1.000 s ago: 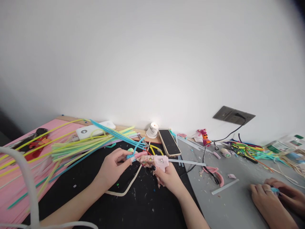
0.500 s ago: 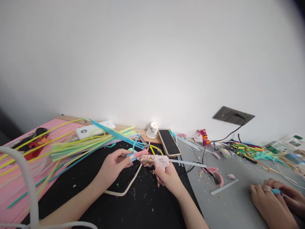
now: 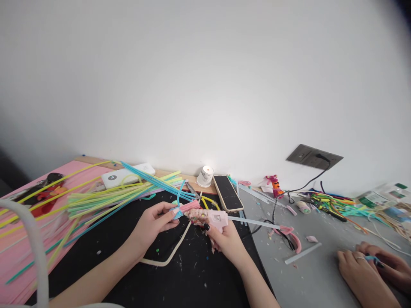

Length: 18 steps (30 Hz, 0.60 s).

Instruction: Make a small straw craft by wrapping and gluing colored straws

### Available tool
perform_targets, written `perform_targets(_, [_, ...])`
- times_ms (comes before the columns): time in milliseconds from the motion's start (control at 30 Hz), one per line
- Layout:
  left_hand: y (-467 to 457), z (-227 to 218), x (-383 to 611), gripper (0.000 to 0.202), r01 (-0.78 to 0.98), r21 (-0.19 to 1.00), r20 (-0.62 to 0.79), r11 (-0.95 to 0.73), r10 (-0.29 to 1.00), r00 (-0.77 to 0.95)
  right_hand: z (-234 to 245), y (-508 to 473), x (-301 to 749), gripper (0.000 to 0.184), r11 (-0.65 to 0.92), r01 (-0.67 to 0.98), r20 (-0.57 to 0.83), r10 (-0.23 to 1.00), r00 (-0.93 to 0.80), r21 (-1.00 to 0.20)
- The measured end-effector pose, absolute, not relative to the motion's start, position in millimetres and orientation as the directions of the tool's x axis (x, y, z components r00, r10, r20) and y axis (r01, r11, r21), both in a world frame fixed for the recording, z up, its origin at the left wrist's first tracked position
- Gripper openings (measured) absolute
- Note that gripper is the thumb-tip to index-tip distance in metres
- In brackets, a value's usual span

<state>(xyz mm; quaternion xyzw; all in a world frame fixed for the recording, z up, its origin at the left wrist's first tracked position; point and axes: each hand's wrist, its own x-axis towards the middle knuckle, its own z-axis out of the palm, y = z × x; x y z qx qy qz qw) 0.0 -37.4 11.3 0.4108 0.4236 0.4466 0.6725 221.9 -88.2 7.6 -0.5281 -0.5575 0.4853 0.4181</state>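
My left hand (image 3: 159,220) pinches a small blue and pink pipe-cleaner piece (image 3: 175,211), from which a thin blue strand sticks up. Wrapped in my right hand (image 3: 224,239) is a pale pink hot glue gun (image 3: 216,218), its barrel crusted with brownish, speckled residue. The gun's nozzle points left and is close to the piece; whether it touches, I cannot tell. A long translucent glue stick (image 3: 250,221) juts out of the gun's back.
Bundles of pastel pipe cleaners (image 3: 105,196) lie at left on pink sheets. Behind my hands are a paper cup (image 3: 204,176) and a phone (image 3: 228,193). A black cord (image 3: 273,209) runs to the wall socket (image 3: 314,157). Another person's hands (image 3: 369,269) hold something blue at right.
The glue gun has tipped slightly, its nozzle a little nearer the blue and pink piece. My left hand still pinches the piece, almost in place.
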Motion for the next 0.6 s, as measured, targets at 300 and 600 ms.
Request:
perform_targets(300, [-40.1, 21.3, 2.1, 0.032, -0.326, 0.885, -0.258, 0.332, 0.933, 0.251, 4.0, -85.8, 224.0, 0.039, -0.003, 0.207, -0.025, 0.995, -0.1, -0.978])
perform_targets(600, [-39.3, 20.8, 1.5, 0.025, -0.365, 0.862, -0.261, 0.351, 0.926, 0.275, -0.7, -85.3, 225.6, 0.034, 0.01, 0.232, -0.012, 0.996, -0.093, -0.973])
